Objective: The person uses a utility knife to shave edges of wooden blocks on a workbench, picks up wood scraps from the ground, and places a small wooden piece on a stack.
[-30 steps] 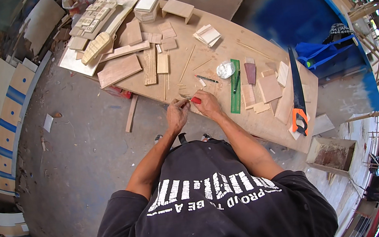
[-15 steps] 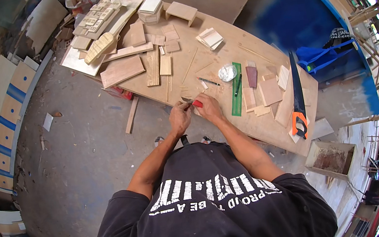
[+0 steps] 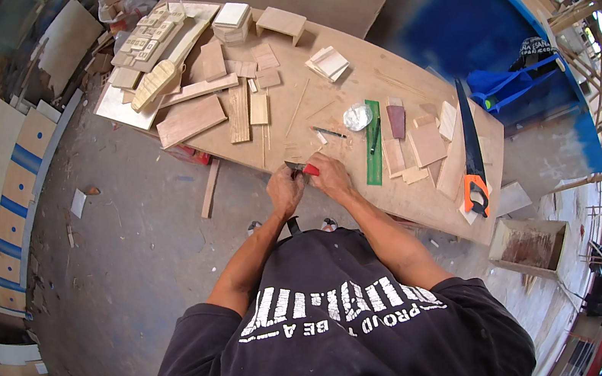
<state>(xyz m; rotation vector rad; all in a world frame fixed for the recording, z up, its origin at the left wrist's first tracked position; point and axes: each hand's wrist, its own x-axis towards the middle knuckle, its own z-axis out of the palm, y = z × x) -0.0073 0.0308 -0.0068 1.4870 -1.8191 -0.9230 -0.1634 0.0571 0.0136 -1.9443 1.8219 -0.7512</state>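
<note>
Watching remotely, I see a red-handled knife [image 3: 310, 170] at mid-frame, by the lower edge of the workbench [image 3: 366, 79]. The right hand [image 3: 331, 176] is curled around its handle. The left hand [image 3: 285, 191] bunches beside the dark blade; I cannot tell how closed it is or whether it grips anything. With fingers so near, a blade slip could cut the left hand; a loosened grip could drop the knife floorward.

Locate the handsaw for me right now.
In the head view, the handsaw lies at the right end of the wooden table, its orange handle toward the person's side, just right of a long pale board.
</note>
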